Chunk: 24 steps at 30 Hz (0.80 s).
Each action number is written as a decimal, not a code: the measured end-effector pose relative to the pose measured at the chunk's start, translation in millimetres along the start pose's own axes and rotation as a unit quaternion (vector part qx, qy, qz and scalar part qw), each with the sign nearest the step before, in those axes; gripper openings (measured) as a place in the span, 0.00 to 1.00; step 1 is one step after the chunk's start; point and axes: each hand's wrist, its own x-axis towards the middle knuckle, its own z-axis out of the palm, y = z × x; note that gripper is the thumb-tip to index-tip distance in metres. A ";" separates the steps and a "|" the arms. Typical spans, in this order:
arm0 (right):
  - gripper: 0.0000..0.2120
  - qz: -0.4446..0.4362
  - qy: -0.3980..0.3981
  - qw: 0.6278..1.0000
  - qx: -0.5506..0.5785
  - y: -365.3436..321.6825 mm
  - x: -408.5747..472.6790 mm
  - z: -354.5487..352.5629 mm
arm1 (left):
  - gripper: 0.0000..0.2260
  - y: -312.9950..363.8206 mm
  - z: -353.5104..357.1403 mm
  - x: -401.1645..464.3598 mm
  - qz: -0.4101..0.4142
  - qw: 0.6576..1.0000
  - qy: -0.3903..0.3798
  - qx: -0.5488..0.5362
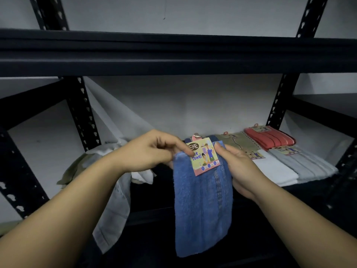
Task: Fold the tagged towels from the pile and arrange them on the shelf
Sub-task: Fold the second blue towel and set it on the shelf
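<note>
Pinching the top edge of the blue towel from both sides: left fingers curled onto the upper left corner beside the paper tag, right fingers closed narrow on the upper right corner, thumb side hidden behind the cloth. Hanging lengthwise, already narrowed to a strip, held in the air in front of the shelf edge, not resting on it. Left hand and right hand level, forearms reaching in from below.

Probably mid-fold, tag kept facing up. For a tidy result: keep both corners level so the strip hangs square, bring the bottom hem up to meet the top without twisting, leave the tag exposed on the outside, and press the crease flat before letting go.

Further back on the shelf, folded tagged pieces lying side by side: white towel, grey towel, red towel, olive towel. Unfolded pile at the left, one pale cloth drooping over the front edge.
</note>
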 end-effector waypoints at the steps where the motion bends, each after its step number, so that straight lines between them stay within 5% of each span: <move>1: 0.16 0.006 -0.002 1.000 0.000 3.1 1.5 1.2 | 0.18 0.5 -0.6 0.7 0.001 1.000 -0.015 0.001; 11: 0.18 0.007 -0.055 0.973 -0.225 33.2 6.1 9.5 | 0.04 10.1 13.1 10.3 0.067 0.974 0.044 0.213; 14: 0.24 -0.025 -0.011 0.989 -0.147 22.8 2.8 7.3 | 0.03 12.5 14.9 15.4 0.022 0.984 0.059 0.169; 17: 0.27 -0.064 -0.111 0.985 -0.113 6.7 -7.4 3.8 | 0.03 15.6 14.8 22.5 0.002 0.971 0.091 0.222; 20: 0.24 -0.102 -0.180 0.960 -0.191 -0.4 -17.1 6.5 | 0.03 22.3 14.0 29.5 -0.015 0.958 0.059 0.279; 24: 0.08 -0.128 -0.143 0.953 -0.235 -3.1 -18.4 14.2 | 0.04 27.3 14.3 35.8 -0.014 0.958 0.022 0.287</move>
